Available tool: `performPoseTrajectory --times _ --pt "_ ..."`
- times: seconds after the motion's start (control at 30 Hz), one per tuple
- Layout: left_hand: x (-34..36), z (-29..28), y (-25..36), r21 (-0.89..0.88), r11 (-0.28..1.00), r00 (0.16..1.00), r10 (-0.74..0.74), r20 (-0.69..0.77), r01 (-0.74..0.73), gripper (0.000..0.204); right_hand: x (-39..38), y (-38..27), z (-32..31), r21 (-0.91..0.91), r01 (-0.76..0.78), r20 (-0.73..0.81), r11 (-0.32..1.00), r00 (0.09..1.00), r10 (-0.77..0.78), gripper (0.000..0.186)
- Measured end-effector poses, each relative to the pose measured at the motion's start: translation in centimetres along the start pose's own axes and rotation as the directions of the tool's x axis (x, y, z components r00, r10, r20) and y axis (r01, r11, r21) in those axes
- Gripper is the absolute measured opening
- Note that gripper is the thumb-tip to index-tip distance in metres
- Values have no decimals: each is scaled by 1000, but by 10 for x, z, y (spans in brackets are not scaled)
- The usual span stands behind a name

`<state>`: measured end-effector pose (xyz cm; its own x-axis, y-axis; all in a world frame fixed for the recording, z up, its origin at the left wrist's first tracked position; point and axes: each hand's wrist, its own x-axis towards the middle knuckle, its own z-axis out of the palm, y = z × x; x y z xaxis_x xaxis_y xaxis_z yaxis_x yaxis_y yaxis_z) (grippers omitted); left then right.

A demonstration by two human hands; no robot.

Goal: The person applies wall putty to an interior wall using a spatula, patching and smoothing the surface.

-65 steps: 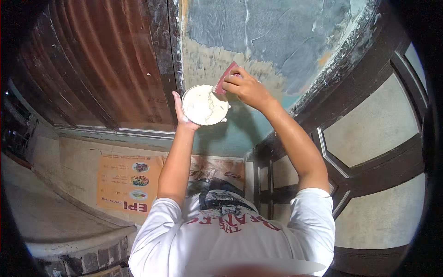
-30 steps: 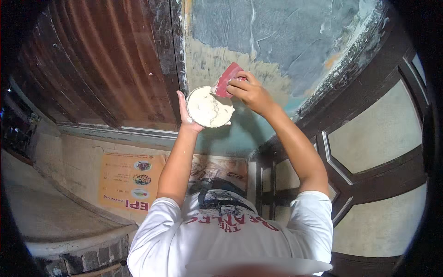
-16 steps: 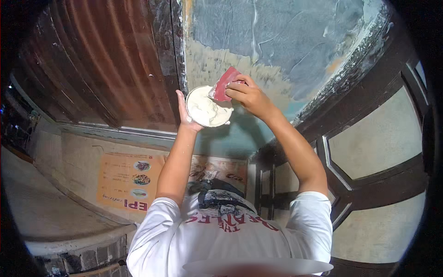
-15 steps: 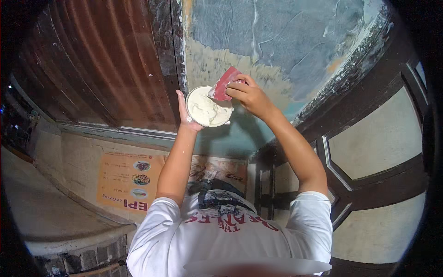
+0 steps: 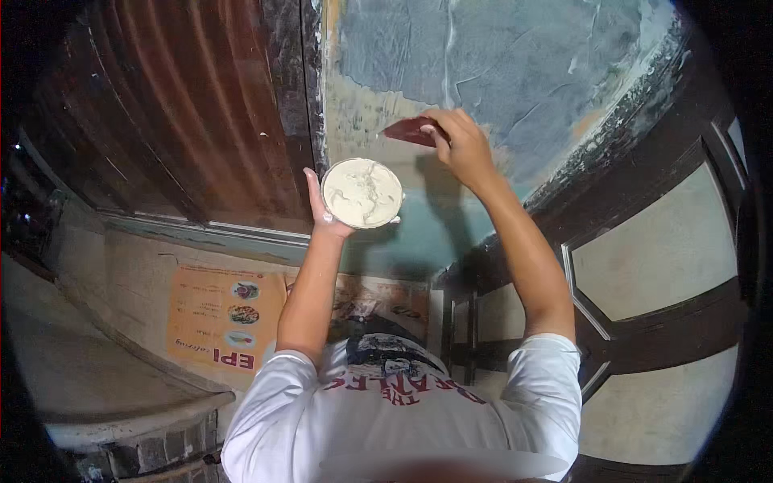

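My left hand [image 5: 323,211] is wrapped round a round tub of cream-white putty [image 5: 362,191] from below and the left side, its thumb up along the rim. The putty's surface is ridged and uneven. Up and to the right, my right hand [image 5: 465,149] pinches a dark red putty scraper [image 5: 411,130], its flat blade tilted toward the left. The scraper is apart from the tub and close to the wall [image 5: 515,88]; whether it touches the wall I cannot tell. Grey-blue covers most of this wall, with a rough beige band lower down.
A brown pleated curtain or panel [image 5: 185,97] fills the left side beside a dark upright frame [image 5: 294,97]. On the right stands a dark wooden door with pale panels [image 5: 652,241]. An orange printed banner [image 5: 209,314] lies low on the left.
My right hand has lifted the scraper out of the putty and moved it up and right toward the wall. The tub in my left hand has dropped slightly.
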<state>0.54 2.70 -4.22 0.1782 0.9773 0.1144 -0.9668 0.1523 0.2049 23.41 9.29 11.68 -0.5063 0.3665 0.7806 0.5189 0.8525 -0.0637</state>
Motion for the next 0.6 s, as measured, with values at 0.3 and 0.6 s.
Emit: performPoseTrajectory --times 0.3,0.6 --pt "-43 1 28 110 988 991 114 -68 -106 104 112 4 32 -280 -61 -66 958 997 44 21" --pt "-69 -2 64 142 941 936 324 -134 -306 100 148 -5 69 -319 -9 -7 948 1000 7 22"
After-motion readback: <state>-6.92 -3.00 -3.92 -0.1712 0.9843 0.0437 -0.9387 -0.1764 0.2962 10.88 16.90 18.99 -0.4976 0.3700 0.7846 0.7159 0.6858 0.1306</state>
